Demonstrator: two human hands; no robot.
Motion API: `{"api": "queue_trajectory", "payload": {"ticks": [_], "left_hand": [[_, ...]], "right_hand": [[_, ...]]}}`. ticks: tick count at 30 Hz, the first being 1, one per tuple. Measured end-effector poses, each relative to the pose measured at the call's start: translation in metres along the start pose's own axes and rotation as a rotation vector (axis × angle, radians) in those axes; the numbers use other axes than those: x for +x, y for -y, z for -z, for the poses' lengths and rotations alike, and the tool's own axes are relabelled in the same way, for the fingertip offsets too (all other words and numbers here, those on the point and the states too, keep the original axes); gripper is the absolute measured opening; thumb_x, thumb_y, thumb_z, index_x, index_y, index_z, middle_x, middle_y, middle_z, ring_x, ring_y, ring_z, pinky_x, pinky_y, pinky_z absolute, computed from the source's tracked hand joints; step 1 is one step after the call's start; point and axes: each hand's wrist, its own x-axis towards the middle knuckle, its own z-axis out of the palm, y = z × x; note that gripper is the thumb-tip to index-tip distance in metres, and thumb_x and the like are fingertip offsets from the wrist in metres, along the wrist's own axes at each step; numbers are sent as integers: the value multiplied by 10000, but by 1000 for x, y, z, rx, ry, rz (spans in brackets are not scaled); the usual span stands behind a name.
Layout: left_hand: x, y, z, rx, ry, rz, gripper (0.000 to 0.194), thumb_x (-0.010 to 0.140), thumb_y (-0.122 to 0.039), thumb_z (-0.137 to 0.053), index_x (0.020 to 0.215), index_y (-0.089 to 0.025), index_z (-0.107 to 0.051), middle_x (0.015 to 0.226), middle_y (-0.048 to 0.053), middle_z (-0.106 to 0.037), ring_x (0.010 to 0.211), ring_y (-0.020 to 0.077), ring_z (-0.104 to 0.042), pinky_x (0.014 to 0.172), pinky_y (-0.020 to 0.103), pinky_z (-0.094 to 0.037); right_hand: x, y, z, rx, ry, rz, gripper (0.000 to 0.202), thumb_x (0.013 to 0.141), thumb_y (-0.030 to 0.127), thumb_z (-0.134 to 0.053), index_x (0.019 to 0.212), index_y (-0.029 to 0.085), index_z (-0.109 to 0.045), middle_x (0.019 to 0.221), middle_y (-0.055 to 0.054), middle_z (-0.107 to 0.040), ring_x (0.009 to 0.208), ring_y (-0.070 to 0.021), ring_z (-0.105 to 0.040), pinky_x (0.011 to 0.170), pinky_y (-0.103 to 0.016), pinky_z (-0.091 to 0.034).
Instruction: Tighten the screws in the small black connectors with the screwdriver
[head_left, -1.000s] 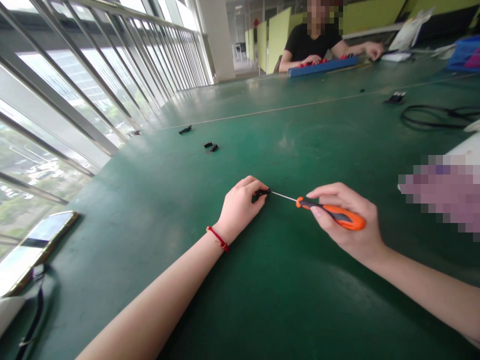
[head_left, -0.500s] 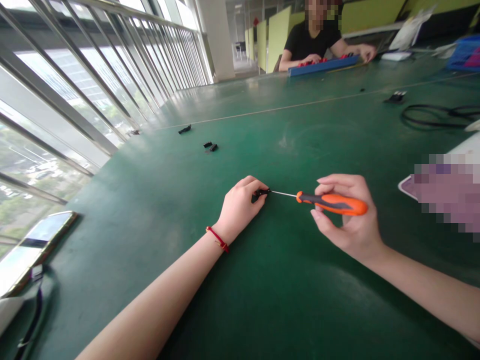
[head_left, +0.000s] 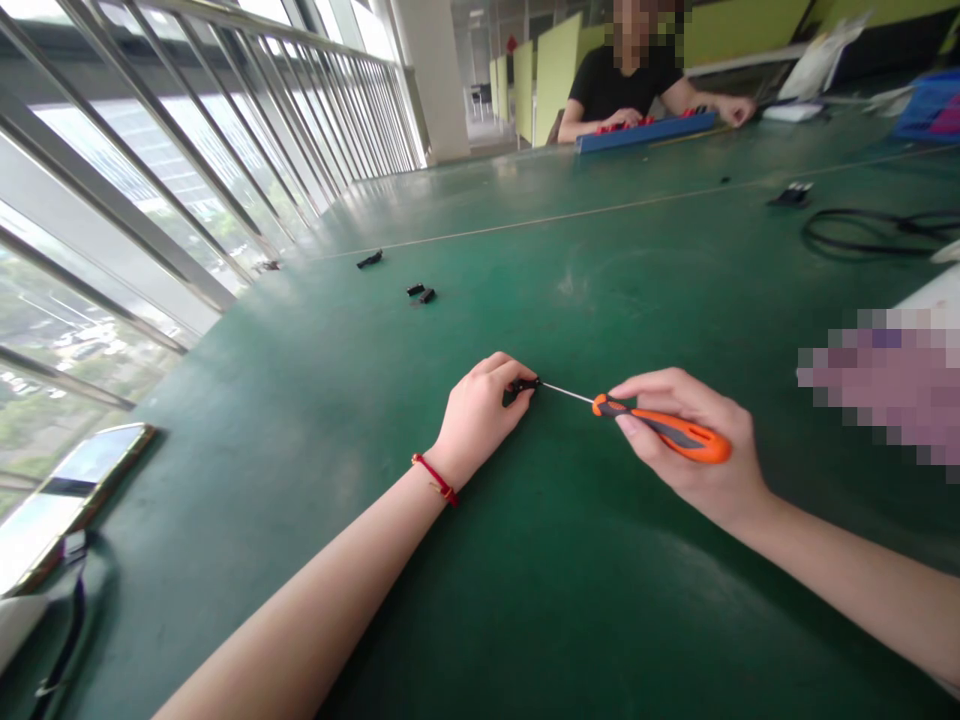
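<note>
My left hand (head_left: 487, 405), with a red bracelet (head_left: 435, 480) at its wrist, pinches a small black part (head_left: 523, 385) between thumb and fingers on the green table (head_left: 570, 590). An orange and grey screwdriver (head_left: 675, 432) is in my right hand (head_left: 709, 450), its handle between the thumb and fingers. The thin metal shaft points left, and its tip meets the right end of the black part. What exactly the tip touches is too small to tell.
Small black pieces (head_left: 426, 295) and another black piece (head_left: 370, 259) lie beyond my left hand. A phone (head_left: 75, 490) and cable are at the left edge. Black cable (head_left: 862, 230) lies right. A person (head_left: 626, 80) sits behind a blue tray (head_left: 645, 132).
My right hand's fingers have closed further round the screwdriver, and the handle's rear end has swung down toward me. My left hand and the black part look unmoved.
</note>
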Motion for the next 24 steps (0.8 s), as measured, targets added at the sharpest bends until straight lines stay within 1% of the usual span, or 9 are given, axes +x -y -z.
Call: {"api": "queue_trajectory", "payload": {"ticks": [4, 6, 9, 11, 14, 17, 19, 22, 24], "left_hand": [[0, 0, 0, 3, 2, -1, 134, 795, -144, -551, 882, -192, -640, 926, 19, -632, 812, 142, -599, 728, 262, -503], [0, 0, 0, 0, 4, 3, 135, 794, -141, -551, 882, -192, -641, 930, 18, -633, 816, 142, -599, 731, 260, -502], [-1, 0, 0, -6, 5, 7, 139, 797, -143, -548, 886, -192, -644, 933, 16, -632, 825, 141, -598, 736, 257, -499], [-1, -1, 0, -4, 5, 6, 138, 799, -146, -547, 888, -190, -644, 932, 16, -631, 825, 142, -597, 738, 258, -497], [0, -1, 0, -1, 5, 8, 136, 798, -145, -548, 886, -188, -643, 936, 17, -632, 822, 142, -597, 740, 260, -498], [0, -1, 0, -3, 5, 10, 140, 797, -141, -548, 887, -192, -643, 936, 17, -634, 829, 143, -600, 742, 261, -500], [0, -1, 0, -5, 3, 8, 139, 798, -142, -547, 886, -195, -642, 935, 17, -634, 830, 144, -601, 739, 262, -502], [-1, 0, 0, -5, 0, 5, 133, 799, -143, -547, 882, -194, -637, 935, 18, -633, 825, 144, -601, 740, 265, -503], [-1, 0, 0, -7, -1, 5, 130, 799, -144, -548, 882, -193, -636, 936, 18, -633, 822, 143, -601, 742, 267, -504]], "right_hand": [[0, 1, -1, 47, -150, 47, 373, 710, 150, -641, 1053, 240, -524, 770, 1, -568, 657, -147, -587, 608, -283, -511], [0, 0, -1, 59, -107, 47, 376, 713, 163, -641, 1059, 245, -517, 747, 7, -556, 658, -150, -582, 624, -292, -514], [-1, -1, -1, -6, 8, 23, 245, 750, 173, -624, 970, 251, -551, 609, 34, -541, 588, -143, -560, 587, -284, -494], [-1, -1, -1, -11, -49, 37, 262, 738, 154, -629, 973, 246, -558, 686, 14, -578, 642, -150, -582, 620, -291, -505], [-1, -1, -1, 60, -130, 67, 404, 699, 130, -639, 1071, 237, -523, 791, -7, -564, 694, -158, -588, 656, -309, -521], [0, 0, 0, 11, -20, 55, 304, 728, 147, -624, 1005, 245, -545, 621, 34, -525, 587, -148, -559, 597, -302, -501], [0, 1, 0, -33, 1, 44, 234, 746, 152, -618, 952, 247, -562, 588, 38, -532, 558, -141, -556, 568, -290, -486], [0, 1, -1, 11, -124, 66, 339, 714, 135, -635, 1025, 239, -549, 779, -7, -584, 679, -156, -598, 621, -295, -510], [0, 1, -1, 58, -139, 67, 403, 705, 140, -637, 1079, 240, -523, 808, -12, -572, 699, -161, -595, 637, -303, -516]]}}
